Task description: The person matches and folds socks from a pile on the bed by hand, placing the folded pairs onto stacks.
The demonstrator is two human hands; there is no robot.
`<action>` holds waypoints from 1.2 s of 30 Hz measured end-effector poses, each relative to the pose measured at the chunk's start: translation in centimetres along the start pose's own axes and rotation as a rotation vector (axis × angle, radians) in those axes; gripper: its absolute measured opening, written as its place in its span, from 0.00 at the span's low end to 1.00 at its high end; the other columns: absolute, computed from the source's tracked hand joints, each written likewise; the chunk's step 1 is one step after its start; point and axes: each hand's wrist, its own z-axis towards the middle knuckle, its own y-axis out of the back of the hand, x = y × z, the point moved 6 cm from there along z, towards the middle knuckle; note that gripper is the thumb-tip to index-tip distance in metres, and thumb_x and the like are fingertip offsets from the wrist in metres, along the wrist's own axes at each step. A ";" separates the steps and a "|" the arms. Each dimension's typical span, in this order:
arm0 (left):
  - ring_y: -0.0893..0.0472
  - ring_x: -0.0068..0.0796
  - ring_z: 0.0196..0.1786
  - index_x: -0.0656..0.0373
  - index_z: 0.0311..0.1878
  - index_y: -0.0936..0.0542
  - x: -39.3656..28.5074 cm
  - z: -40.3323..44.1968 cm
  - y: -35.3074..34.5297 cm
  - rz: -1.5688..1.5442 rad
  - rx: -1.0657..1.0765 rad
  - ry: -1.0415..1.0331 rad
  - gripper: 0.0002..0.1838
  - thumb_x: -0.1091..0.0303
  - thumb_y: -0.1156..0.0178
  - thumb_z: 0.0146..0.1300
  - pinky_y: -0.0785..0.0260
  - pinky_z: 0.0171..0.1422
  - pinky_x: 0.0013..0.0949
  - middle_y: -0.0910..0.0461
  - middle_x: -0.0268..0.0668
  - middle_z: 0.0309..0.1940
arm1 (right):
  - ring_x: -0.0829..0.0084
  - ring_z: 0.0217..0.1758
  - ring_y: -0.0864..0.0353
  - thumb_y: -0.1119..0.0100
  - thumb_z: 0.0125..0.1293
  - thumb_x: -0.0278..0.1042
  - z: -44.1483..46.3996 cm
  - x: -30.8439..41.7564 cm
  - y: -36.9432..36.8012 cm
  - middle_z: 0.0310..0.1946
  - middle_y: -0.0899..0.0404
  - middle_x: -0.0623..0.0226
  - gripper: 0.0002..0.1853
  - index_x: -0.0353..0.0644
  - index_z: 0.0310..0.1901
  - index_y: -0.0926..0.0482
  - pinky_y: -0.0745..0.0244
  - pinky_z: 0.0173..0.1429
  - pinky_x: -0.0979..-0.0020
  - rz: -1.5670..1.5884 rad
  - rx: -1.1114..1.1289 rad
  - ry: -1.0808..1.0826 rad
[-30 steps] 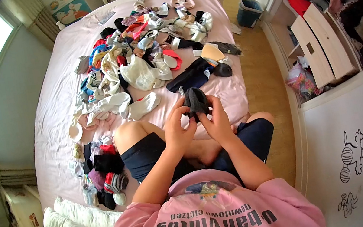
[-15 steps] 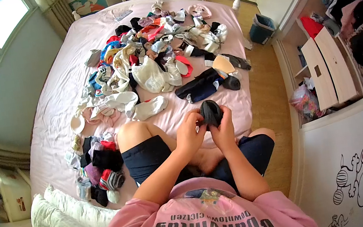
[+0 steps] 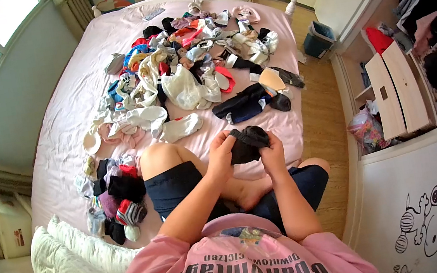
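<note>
Stretched between my two hands is a black sock (image 3: 246, 146), partly folded or bunched, with a ribbed edge near the left side. My left hand (image 3: 221, 148) pinches that left edge. The right side is gripped by my right hand (image 3: 272, 148), its fingers partly hidden behind the fabric. Just beyond them on the bed lies a dark navy garment (image 3: 242, 103) with a black sock. A white sock (image 3: 182, 126) lies in front of my knee. To my left sits a pile of rolled socks (image 3: 117, 194) in several colours.
A large heap of mixed socks and small clothes (image 3: 179, 63) covers the middle of the pink bed sheet (image 3: 67, 125). White pillows (image 3: 71, 266) lie at the near left. A bin (image 3: 319, 39) and half-open drawers (image 3: 395, 90) stand to the right.
The black sock was a compact rounded bundle in both hands. It is now spread wider, my left hand having moved slightly left, and the hands are farther apart.
</note>
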 end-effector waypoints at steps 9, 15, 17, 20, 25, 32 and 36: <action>0.23 0.21 0.27 0.58 0.31 0.24 0.1 0.3 0.1 0.025 0.341 0.421 0.05 0.68 0.41 0.55 0.29 0.33 0.23 0.22 0.32 0.26 | 0.76 0.35 0.23 0.47 0.48 0.15 -2.6 1.1 -1.0 0.32 0.22 0.68 0.13 0.35 0.37 0.23 0.27 0.42 0.75 0.465 0.505 -0.233; 0.24 0.20 0.29 0.59 0.35 0.27 3.4 0.0 0.2 -0.081 0.503 0.495 0.04 0.69 0.47 0.60 0.30 0.33 0.25 0.24 0.32 0.28 | 0.73 0.42 0.23 0.43 0.48 0.20 -5.0 2.3 -4.0 0.38 0.23 0.66 0.15 0.35 0.41 0.25 0.27 0.47 0.72 0.765 0.557 -0.295; 0.24 0.22 0.31 0.59 0.37 0.28 3.3 1.3 0.8 -0.154 0.527 0.410 0.07 0.65 0.48 0.61 0.30 0.34 0.24 0.25 0.32 0.30 | 0.71 0.44 0.23 0.46 0.47 0.18 -4.3 1.3 -4.1 0.41 0.24 0.65 0.20 0.35 0.46 0.28 0.27 0.49 0.71 0.795 0.561 -0.298; 0.24 0.28 0.41 0.59 0.45 0.29 1.5 0.2 0.8 -0.124 0.419 0.408 0.16 0.55 0.51 0.63 0.30 0.44 0.28 0.26 0.35 0.39 | 0.72 0.42 0.24 0.49 0.44 0.14 -3.5 2.4 -3.2 0.39 0.24 0.66 0.20 0.35 0.43 0.27 0.28 0.50 0.71 0.535 0.402 -0.321; 0.29 0.25 0.50 0.59 0.55 0.35 0.1 -1.5 1.2 0.346 0.503 0.097 0.24 0.62 0.42 0.57 0.34 0.52 0.31 0.30 0.34 0.49 | 0.69 0.43 0.24 0.56 0.46 0.17 -2.4 1.4 -2.1 0.38 0.24 0.58 0.21 0.31 0.46 0.30 0.31 0.49 0.71 -0.308 0.443 0.033; 0.27 0.20 0.39 0.63 0.48 0.32 -0.6 -1.8 2.6 0.555 0.077 -0.228 0.23 0.72 0.36 0.50 0.33 0.44 0.25 0.26 0.31 0.36 | 0.59 0.40 0.24 0.43 0.49 0.23 -2.2 3.4 -2.7 0.37 0.24 0.51 0.14 0.29 0.40 0.28 0.30 0.44 0.67 -0.560 0.170 0.376; 0.26 0.20 0.38 0.63 0.46 0.30 -1.3 -1.9 3.5 0.577 -0.034 -0.283 0.21 0.72 0.36 0.49 0.33 0.44 0.25 0.25 0.32 0.35 | 0.70 0.36 0.24 0.43 0.56 0.27 -1.5 4.0 -2.4 0.33 0.23 0.62 0.05 0.34 0.31 0.25 0.31 0.39 0.72 -0.446 0.198 0.259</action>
